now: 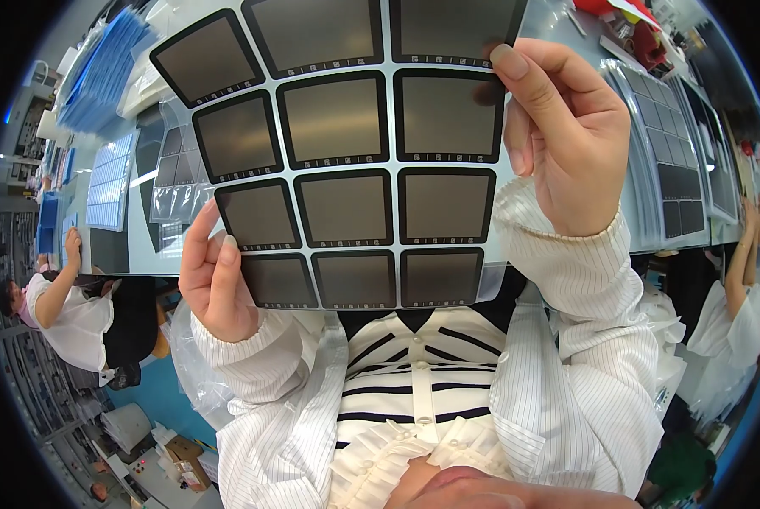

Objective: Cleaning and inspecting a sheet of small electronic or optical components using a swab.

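Between my two hands hangs a clear sheet of dark rectangular panels [333, 119], raised above the table and close to me. Each panel has a black border and a row of small marks along its lower edge. My left hand [219, 280] pinches the sheet's left side near the bottom, thumb in front. At the upper right edge my right hand [567, 127] grips it between thumb and fingers. The sheet's top runs out of the picture.
A stack of blue sheets [100, 72] stands at the far left, with a pale gridded tray [111, 182] nearer. Clear bags [176, 161] lie beside the held sheet. More panel sheets [664, 144] are piled at right. People [79, 314] work on both sides.
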Action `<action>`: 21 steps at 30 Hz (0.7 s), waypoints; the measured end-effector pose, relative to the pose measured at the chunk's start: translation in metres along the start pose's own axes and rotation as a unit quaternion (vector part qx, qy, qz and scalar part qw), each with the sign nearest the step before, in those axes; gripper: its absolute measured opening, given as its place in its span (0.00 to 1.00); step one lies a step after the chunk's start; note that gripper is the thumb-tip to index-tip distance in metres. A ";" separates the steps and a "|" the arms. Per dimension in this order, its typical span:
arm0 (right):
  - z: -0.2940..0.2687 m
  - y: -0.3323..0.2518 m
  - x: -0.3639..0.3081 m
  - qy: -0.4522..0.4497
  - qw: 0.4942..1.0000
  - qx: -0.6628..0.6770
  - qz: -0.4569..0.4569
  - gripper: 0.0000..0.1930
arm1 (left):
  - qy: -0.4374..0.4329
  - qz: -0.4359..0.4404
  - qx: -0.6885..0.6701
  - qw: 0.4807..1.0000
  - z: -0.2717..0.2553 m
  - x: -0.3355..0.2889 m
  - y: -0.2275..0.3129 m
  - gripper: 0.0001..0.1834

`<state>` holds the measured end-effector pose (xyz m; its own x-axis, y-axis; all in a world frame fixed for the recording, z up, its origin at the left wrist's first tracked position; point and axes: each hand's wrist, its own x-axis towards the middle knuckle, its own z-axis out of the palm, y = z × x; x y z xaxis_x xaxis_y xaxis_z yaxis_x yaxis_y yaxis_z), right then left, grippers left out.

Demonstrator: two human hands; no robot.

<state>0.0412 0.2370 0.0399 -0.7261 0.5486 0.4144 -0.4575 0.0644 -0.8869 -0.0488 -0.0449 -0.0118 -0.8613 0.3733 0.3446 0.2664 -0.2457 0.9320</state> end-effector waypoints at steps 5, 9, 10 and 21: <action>0.006 -0.002 0.000 0.019 1.000 -0.010 -0.002 0.09 | -0.007 0.000 -0.006 1.000 0.001 0.000 0.001 0.24; 0.006 -0.007 0.008 -0.022 0.999 -0.020 -0.020 0.10 | -0.028 0.006 -0.064 0.998 -0.002 0.002 0.000 0.24; 0.012 -0.017 0.014 0.007 0.999 0.011 0.036 0.07 | -0.066 0.015 -0.092 0.993 -0.006 0.003 -0.004 0.25; 0.019 -0.026 0.051 0.044 0.998 0.036 0.005 0.07 | -0.099 0.066 -0.060 0.991 -0.010 0.001 -0.004 0.23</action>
<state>0.0057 0.2474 0.0880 -0.6839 0.6205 0.3837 -0.4892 0.0002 -0.8722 -0.0550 -0.0521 -0.0160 -0.7171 0.4958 0.4898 0.3086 -0.4042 0.8610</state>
